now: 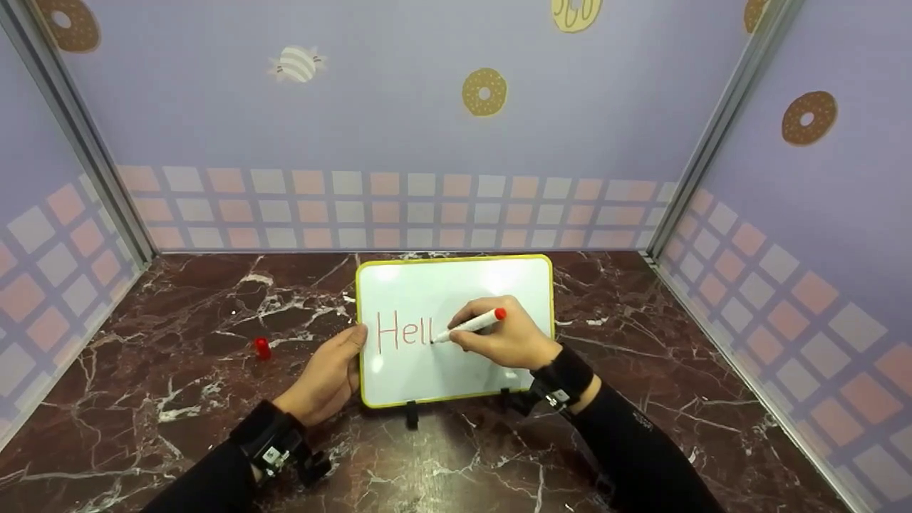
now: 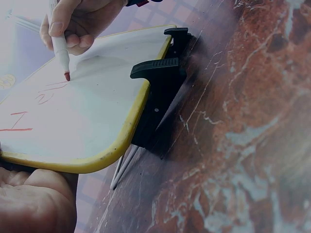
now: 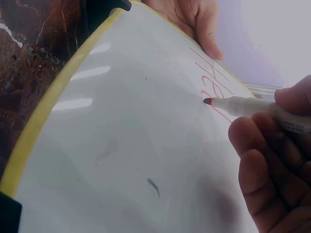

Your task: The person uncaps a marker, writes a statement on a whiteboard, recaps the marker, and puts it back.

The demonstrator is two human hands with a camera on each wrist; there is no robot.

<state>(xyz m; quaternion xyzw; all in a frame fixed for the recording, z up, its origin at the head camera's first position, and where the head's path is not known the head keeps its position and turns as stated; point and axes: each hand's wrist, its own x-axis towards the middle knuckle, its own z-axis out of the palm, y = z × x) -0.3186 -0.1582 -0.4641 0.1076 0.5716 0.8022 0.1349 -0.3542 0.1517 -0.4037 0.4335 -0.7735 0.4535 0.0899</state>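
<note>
A whiteboard point(image 1: 456, 285) with a yellow rim leans back on a black stand point(image 2: 158, 97) whose clips hook over its lower edge. My left hand point(image 1: 328, 374) grips the board's left edge, thumb at the front and the other fingers mostly hidden behind. Between thumb and fingers, my right hand point(image 1: 509, 335) pinches a white marker point(image 1: 474, 325) with a red end. Its red tip point(image 3: 208, 101) is at the board's surface, at the foot of the last stroke. Red lettering point(image 1: 404, 330) reading "Hell" runs across the left half of the board.
A red marker cap point(image 1: 262, 348) stands on the dark red marbled table point(image 1: 214, 427), left of the board. Patterned lilac panels point(image 1: 399, 128) enclose the table at the back and both sides. A dark smudge point(image 3: 153, 186) marks the board.
</note>
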